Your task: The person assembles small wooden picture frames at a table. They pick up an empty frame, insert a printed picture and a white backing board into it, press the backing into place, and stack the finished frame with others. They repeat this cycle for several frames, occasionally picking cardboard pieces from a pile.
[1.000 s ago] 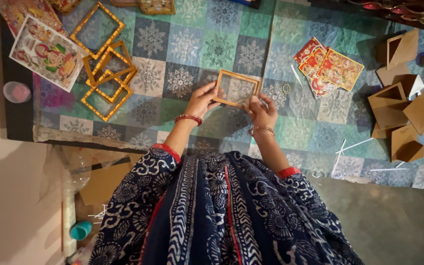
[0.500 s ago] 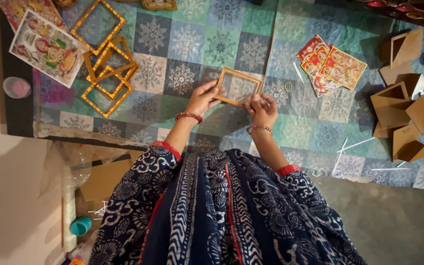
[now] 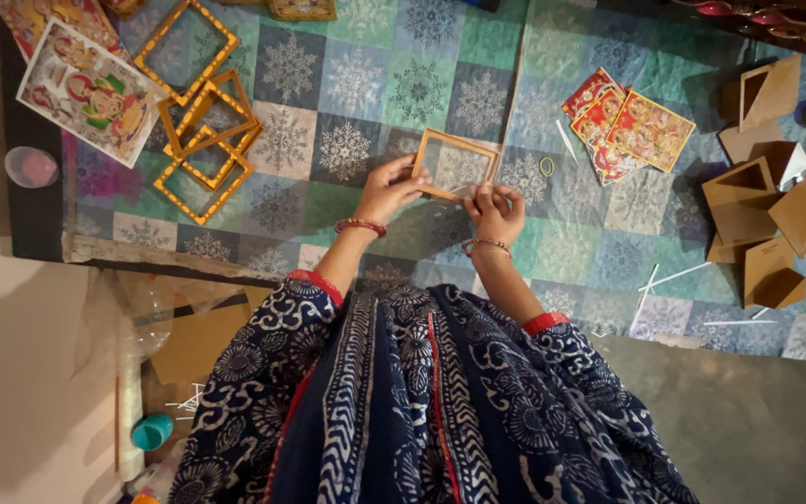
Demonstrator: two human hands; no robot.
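I see my left hand (image 3: pixel 392 189) fingers pinching the small wooden frame (image 3: pixel 456 164) at its left edge, my right hand (image 3: pixel 496 211) fingers gripping its near edge, frame lying on the quilted bench (image 3: pixel 347 84) beside stacked gold frames (image 3: pixel 200 131).

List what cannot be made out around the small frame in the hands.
- Head view: right hand fingertips cover the small wooden frame's near corner; anything pinched there is hidden.
- Left hand hides the frame's left edge.
- Whether the frame holds glass: too small to tell.
- Brown backing boards: partly in shadow.
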